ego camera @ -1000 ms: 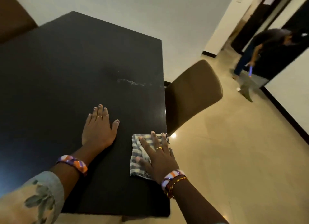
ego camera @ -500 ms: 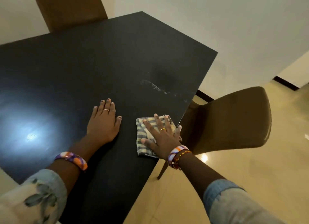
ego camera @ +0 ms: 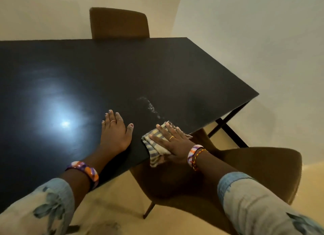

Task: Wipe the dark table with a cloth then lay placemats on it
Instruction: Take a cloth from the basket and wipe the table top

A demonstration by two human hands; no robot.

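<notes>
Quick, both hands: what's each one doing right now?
Left hand: open, flat on the dark table, holding nothing.
Right hand: open, pressing the checked cloth at the table's edge.

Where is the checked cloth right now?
In the head view, the checked cloth lies at the dark table's near right edge, under the right hand, partly overhanging.

Left hand flat, fingers straight; right hand flat.

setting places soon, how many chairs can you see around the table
2: one chair at the far side of the table, one chair at the near right edge. Others may be out of view.
</notes>
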